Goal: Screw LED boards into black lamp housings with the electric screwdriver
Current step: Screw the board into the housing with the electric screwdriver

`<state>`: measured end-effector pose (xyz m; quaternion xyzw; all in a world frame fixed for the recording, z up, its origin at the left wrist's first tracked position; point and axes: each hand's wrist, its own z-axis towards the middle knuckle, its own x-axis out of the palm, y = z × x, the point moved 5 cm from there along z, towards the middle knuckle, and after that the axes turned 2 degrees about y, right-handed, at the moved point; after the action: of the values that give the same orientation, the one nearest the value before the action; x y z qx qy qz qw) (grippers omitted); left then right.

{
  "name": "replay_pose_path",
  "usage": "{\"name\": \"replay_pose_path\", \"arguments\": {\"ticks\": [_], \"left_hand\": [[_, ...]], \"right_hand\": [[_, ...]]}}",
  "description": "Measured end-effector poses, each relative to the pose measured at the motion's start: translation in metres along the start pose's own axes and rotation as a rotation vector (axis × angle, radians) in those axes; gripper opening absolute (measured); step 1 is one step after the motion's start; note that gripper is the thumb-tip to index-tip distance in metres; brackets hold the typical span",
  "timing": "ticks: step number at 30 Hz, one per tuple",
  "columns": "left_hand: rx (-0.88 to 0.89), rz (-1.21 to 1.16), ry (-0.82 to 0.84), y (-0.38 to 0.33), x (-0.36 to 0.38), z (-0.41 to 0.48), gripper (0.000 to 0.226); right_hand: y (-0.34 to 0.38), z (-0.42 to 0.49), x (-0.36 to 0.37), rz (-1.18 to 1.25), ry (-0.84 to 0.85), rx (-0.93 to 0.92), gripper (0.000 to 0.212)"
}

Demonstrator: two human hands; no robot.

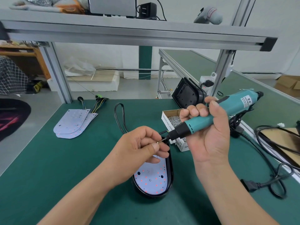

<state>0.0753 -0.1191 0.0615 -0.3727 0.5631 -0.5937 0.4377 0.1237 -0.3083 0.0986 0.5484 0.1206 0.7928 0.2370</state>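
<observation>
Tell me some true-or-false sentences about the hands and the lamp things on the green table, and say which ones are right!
1. The right hand holds the teal electric screwdriver. True.
2. The left hand holds nothing. False: it pinches a small screw at the screwdriver's tip.
3. An LED board lies inside the black lamp housing. True.
4. The box of screws is closed. False: it is open, and the shiny screws inside show.

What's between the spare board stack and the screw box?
Head view: a black cable loop lies on the green mat between the stack of boards and the screw box. The rest is bare mat.
</observation>
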Motion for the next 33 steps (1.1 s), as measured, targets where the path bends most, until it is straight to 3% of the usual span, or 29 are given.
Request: {"name": "replay_pose_path", "arguments": {"ticks": [13, 33], "left_hand": [[0.004, 0.196, -0.029, -0.0014, 0.0000, -0.0002, 0.018], [0.011, 0.297, -0.054, -0.0012, -0.0033, -0.0007, 0.022]], "right_hand": [[-0.0016, -0.0007, -0.0002, -0.003, 0.020, 0.009, 0.008], [-0.0048, -0.0005, -0.0018, -0.006, 0.025, 0.032, 0.002]]}}
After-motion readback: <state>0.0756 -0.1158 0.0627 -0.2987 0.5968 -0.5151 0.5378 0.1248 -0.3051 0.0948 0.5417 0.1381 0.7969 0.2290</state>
